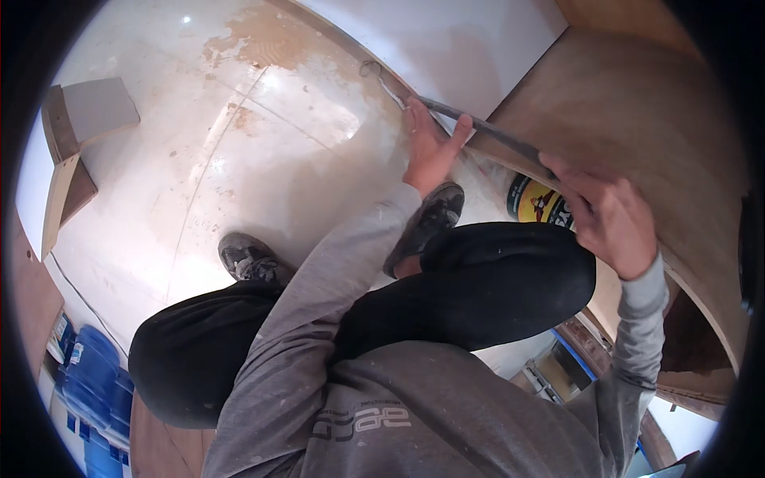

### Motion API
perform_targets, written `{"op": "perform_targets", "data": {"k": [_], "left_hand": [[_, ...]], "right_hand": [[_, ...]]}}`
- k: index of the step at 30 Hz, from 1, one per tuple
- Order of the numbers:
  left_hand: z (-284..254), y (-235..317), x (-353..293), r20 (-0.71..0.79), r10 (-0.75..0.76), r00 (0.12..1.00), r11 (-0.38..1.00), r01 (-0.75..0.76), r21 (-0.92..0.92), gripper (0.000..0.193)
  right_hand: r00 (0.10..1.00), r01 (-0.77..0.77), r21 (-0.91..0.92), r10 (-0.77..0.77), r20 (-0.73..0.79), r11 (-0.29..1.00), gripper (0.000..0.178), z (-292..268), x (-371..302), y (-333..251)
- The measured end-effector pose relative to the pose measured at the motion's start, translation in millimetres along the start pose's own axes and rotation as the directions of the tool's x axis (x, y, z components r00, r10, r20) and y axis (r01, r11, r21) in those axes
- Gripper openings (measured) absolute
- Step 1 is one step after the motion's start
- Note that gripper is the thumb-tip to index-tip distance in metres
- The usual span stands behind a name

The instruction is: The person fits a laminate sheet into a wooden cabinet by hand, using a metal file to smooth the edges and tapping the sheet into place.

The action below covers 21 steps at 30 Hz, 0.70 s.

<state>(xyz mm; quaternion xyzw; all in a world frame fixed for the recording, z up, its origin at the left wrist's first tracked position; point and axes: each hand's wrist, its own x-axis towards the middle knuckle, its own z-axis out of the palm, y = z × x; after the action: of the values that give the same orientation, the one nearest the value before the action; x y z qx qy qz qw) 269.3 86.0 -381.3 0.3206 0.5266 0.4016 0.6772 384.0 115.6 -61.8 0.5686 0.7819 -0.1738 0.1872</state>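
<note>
A long, narrow dark strip (502, 139) lies along the edge of a wooden cabinet panel; I cannot make out whether it is a tool or a trim piece. My right hand (610, 215) is closed around its near end, fingers curled at the panel's edge. Farther along, my left hand (432, 151) rests against the other end, thumb stretched away from the fingers. A thin whitish curled piece (390, 89) sits just beyond the left fingertips. Beneath the strip, partly hidden by the panel and my right hand, stands a yellow and black can (534, 201).
The brown panel (621, 119) and a white board (478, 48) fill the right side. On the tiled floor (175, 159), dusty and stained, stands an open wooden frame piece (76, 151) at far left. Blue water jugs (92, 362) are lower left; a metal hinge (542, 382) lies lower right.
</note>
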Motion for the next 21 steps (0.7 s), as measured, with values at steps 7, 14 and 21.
{"op": "perform_targets", "data": {"k": [7,14,21], "left_hand": [[-22,-4,9,0.170,-0.109,0.979,0.994,0.112,-0.010,0.137],[5,3,-14,0.002,-0.032,0.999,0.999,0.032,-0.037,0.139],[8,-1,-14,0.028,-0.041,0.999,0.999,0.041,0.012,0.137]], "right_hand": [[0.997,0.078,-0.060,-0.079,-0.020,0.995,0.040,22,11,10],[0.997,-0.047,0.069,0.043,0.058,0.997,0.040,-12,-6,-1],[0.999,-0.008,-0.055,0.011,0.053,0.998,0.041,-8,-2,-1]]}}
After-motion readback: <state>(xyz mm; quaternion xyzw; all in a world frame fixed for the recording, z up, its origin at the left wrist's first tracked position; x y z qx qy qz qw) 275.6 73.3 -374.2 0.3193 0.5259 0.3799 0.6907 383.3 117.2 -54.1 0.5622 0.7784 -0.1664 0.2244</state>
